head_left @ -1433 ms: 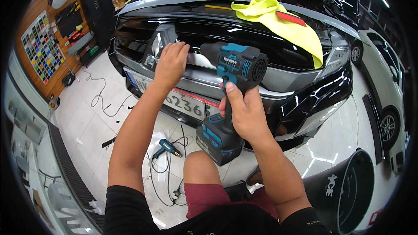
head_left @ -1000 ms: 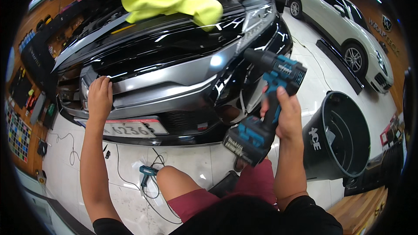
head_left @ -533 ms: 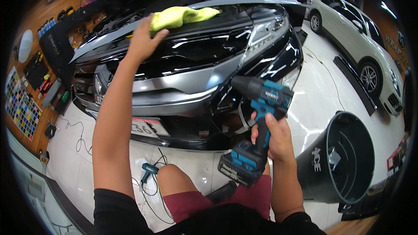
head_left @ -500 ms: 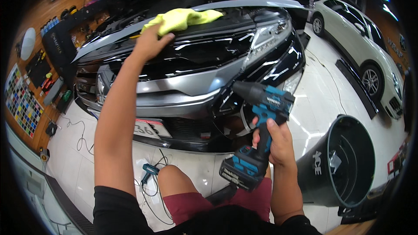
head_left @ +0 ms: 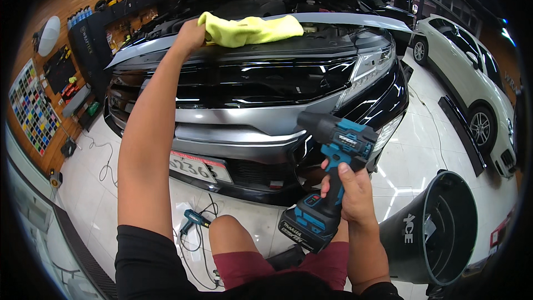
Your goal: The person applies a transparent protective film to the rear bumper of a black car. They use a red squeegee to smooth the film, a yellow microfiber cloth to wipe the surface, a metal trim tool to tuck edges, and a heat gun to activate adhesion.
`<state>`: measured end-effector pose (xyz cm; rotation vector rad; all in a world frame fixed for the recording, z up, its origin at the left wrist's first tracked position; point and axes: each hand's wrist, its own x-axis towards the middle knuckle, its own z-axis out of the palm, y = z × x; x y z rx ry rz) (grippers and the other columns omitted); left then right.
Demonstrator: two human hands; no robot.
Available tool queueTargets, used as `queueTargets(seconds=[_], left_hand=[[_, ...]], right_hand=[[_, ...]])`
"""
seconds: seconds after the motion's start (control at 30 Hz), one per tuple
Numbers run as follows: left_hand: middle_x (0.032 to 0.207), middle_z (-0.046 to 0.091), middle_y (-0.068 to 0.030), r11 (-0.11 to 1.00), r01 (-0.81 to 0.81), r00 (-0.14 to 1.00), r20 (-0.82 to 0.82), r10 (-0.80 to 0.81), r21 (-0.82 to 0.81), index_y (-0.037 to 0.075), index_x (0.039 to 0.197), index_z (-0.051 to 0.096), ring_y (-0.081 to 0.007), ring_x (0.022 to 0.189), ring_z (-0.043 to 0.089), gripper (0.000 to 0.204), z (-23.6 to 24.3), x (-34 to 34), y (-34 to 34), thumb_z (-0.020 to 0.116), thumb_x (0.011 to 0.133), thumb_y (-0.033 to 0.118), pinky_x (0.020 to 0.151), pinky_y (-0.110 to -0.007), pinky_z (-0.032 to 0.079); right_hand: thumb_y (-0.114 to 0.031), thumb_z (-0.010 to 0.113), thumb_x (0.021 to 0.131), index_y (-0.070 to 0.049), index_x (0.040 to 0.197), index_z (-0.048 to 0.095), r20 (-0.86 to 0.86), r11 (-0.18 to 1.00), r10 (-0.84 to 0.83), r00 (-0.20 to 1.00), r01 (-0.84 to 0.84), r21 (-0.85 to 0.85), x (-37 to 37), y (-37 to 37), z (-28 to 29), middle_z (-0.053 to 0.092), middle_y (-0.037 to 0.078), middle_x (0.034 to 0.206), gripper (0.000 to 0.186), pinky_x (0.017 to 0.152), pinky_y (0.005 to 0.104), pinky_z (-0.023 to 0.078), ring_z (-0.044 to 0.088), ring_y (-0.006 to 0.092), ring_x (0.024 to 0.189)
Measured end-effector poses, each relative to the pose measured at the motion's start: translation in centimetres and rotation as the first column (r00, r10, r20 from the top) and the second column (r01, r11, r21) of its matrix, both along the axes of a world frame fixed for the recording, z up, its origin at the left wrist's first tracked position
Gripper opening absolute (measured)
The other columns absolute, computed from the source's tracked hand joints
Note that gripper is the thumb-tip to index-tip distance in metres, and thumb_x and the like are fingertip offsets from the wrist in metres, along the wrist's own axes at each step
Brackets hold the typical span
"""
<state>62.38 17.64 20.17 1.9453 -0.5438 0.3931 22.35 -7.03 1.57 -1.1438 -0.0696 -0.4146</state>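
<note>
In my right hand is a teal and black pistol-grip cordless power tool with a large battery at its base. Its dark tapered nose points left, toward the silver trim of a black car's front. My left arm stretches far forward, and my left hand is closed on the left end of a bright yellow cloth. The cloth lies bunched along the front edge of the engine bay, under the raised hood. Its folds partly hide my left fingers.
On the floor by my left knee lies a teal corded tool with a looped cable. A big dark bin stands at my right. Beyond it are a long black panel and a white car. Colour swatches hang at left.
My left hand has shifted from atop the cloth to its left end, and the cloth has moved slightly right. The right hand still holds the power tool. The view has tilted up a little.
</note>
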Motion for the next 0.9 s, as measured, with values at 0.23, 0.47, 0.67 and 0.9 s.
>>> queueTargets(seconds=[0.23, 0.47, 0.67, 0.9], left_hand=[[0.102, 0.074, -0.0133, 0.952, 0.146, 0.979, 0.101, -0.178, 0.269, 0.002, 0.119, 0.07, -0.0228, 0.092, 0.066, 0.037, -1.7, -2.8, -5.7, 0.055, 0.096, 0.026, 0.087, -0.036, 0.049], [0.122, 0.067, -0.0163, 0.877, 0.04, 0.948, 0.258, -0.184, 0.479, 0.009, 0.147, 0.051, -0.0247, 0.098, 0.066, 0.055, -1.8, -8.8, -5.0, 0.06, 0.092, 0.012, 0.091, -0.035, 0.051], [0.12, 0.07, -0.0188, 0.863, -0.433, 0.831, 0.486, 0.27, 0.261, 0.001, 0.118, 0.07, -0.0325, 0.114, 0.068, 0.027, -10.5, -6.2, 15.0, 0.057, 0.094, 0.005, 0.1, -0.038, 0.051], [0.137, 0.062, -0.0187, 0.867, -0.429, 0.742, 0.647, 0.178, 0.254, 0.001, 0.125, 0.065, -0.0397, 0.142, 0.045, 0.031, -18.7, -8.2, 15.1, 0.054, 0.096, 0.002, 0.12, -0.051, 0.03]], right_hand=[[-0.027, 0.055, 0.106, -0.001, 0.125, 0.054, -0.024, 0.999, -0.002, 1.0, 0.0, -0.052, 2.3, 3.0, 0.2, 0.064, 0.011, 0.11, 0.032, 0.06, 0.0301, 0.055, 0.063, 0.015, 0.071], [-0.027, 0.054, 0.107, -0.001, 0.126, 0.054, -0.015, 0.995, 0.013, 1.0, -0.014, -0.101, 3.1, 6.1, -0.6, 0.064, 0.011, 0.111, 0.032, 0.06, 0.0289, 0.054, 0.063, 0.0141, 0.071], [-0.025, 0.055, 0.107, -0.003, 0.129, 0.051, 0.0, 0.978, 0.104, 0.995, -0.102, -0.183, 4.5, 9.2, -0.5, 0.062, 0.01, 0.111, 0.031, 0.061, 0.0295, 0.054, 0.061, 0.0132, 0.072], [-0.025, 0.057, 0.106, -0.005, 0.129, 0.048, -0.019, 0.963, 0.171, 0.985, -0.171, -0.206, 7.6, 15.2, -1.0, 0.062, 0.009, 0.11, 0.032, 0.06, 0.0289, 0.053, 0.06, 0.013, 0.071]])
